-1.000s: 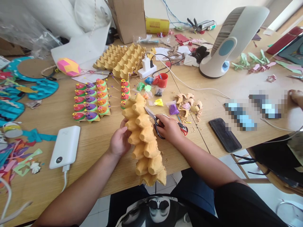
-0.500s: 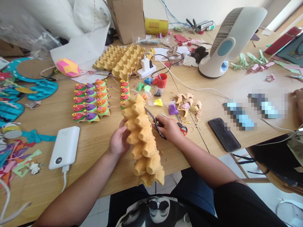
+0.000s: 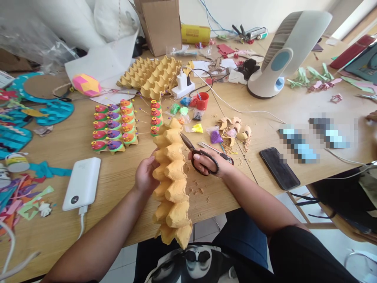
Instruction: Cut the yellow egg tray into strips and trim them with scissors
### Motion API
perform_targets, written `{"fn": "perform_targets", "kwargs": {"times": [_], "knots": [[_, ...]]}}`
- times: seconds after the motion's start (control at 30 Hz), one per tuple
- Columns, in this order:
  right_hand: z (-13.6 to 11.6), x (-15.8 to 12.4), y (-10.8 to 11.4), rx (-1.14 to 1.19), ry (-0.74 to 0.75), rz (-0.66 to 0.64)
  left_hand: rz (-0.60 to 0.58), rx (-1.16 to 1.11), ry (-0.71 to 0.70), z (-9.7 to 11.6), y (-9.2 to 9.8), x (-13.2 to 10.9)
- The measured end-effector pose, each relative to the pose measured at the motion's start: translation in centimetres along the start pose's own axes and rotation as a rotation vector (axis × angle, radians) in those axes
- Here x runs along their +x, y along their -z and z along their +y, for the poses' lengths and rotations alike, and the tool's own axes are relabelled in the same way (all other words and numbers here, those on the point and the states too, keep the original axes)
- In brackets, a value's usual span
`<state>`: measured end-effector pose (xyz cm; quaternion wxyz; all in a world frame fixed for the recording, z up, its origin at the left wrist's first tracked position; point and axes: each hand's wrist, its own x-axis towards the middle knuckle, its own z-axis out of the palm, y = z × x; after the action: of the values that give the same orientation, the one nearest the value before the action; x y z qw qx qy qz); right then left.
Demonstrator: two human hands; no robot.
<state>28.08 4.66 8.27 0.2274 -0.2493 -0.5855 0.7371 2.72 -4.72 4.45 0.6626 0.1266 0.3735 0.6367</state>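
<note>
My left hand [image 3: 146, 175] grips the left side of a long piece of yellow egg carton [image 3: 172, 181], its cups facing me and its near end reaching past the table edge. Most of that hand's fingers are hidden behind the carton. In my right hand [image 3: 210, 162] is a pair of dark scissors [image 3: 188, 142], fingers through the handle loops. The blade tips meet the carton's right edge near its far end. Beneath the right hand lies a box cutter [image 3: 225, 157]. Small carton crumbs [image 3: 197, 191] are scattered on the table between carton and right forearm.
Painted carton cups [image 3: 113, 125] with pins stand at left, beside a white power bank [image 3: 81, 183]. Uncut egg trays [image 3: 153, 74], a red cup [image 3: 202, 101] and carton scraps [image 3: 235, 129] lie beyond. A phone [image 3: 279, 168] and a white fan [image 3: 282, 59] are at right.
The carton has turned, its near end swinging left and toward me. My right hand has rolled, so the scissor handles now show more fully. The left hand stays on the carton.
</note>
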Motion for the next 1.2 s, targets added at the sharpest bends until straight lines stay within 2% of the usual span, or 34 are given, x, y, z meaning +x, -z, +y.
{"fn": "perform_targets", "kwargs": {"times": [0.07, 0.13, 0.27, 0.4, 0.63, 0.8, 1.0, 1.2], "knots": [[0.4, 0.1, 0.0, 0.061, 0.044, 0.007, 0.008, 0.001, 0.011, 0.1, 0.3, 0.1], [0.7, 0.3, 0.0, 0.068, 0.058, 0.083, 0.017, -0.005, 0.010, 0.2, 0.5, 0.2], [0.6, 0.3, 0.0, -0.137, 0.005, 0.201, 0.027, -0.007, 0.017, 0.3, 0.6, 0.2], [0.2, 0.1, 0.1, -0.353, 0.087, 0.219, 0.046, -0.004, 0.023, 0.4, 0.6, 0.2], [1.3, 0.3, 0.2, -0.520, 0.158, 0.227, 0.020, -0.057, -0.009, 0.1, 0.1, -0.1], [1.8, 0.2, 0.2, -0.724, 0.130, 0.324, 0.097, -0.108, 0.012, 0.4, -0.1, -0.3], [1.8, 0.1, 0.2, -0.785, 0.160, 0.281, 0.066, -0.151, 0.027, 0.8, 0.1, 0.0], [1.8, 0.0, 0.5, -0.831, 0.185, 0.340, 0.064, -0.061, -0.080, 0.4, -0.2, -0.3]]}}
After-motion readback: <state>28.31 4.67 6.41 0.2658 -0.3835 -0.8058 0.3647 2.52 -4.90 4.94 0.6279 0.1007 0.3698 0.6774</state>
